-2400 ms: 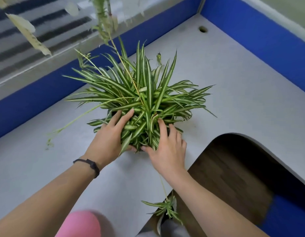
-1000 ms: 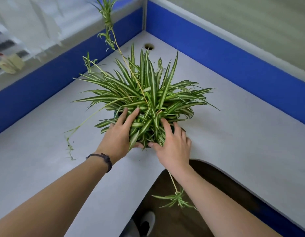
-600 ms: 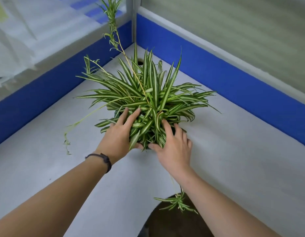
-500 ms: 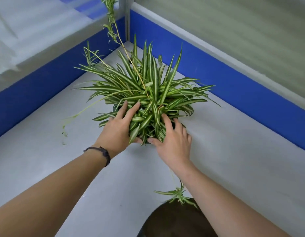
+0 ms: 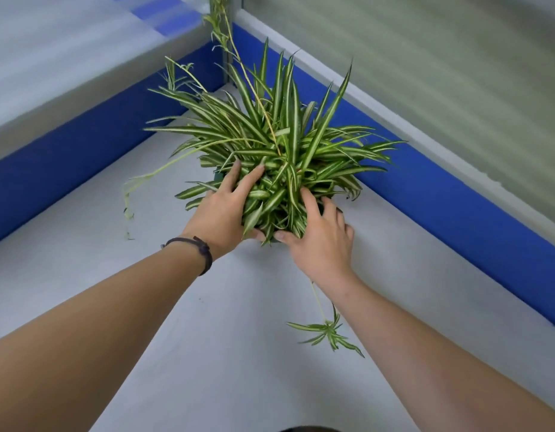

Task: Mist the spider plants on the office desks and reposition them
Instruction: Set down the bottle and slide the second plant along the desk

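Pot dark, mostly hidden, holds spider plant | left hand, right hand grip clamped round pot | on desk

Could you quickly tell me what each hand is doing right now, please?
Left hand: closed around the near left side of the spider plant.
Right hand: closed around its near right side.

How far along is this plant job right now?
Looks done: nothing certain; misting can't be judged, with no sprayer or droplets visible. In hand: left hand and right hand grip the spider plant near the desk corner. Left: letting go; other plants aren't in view.
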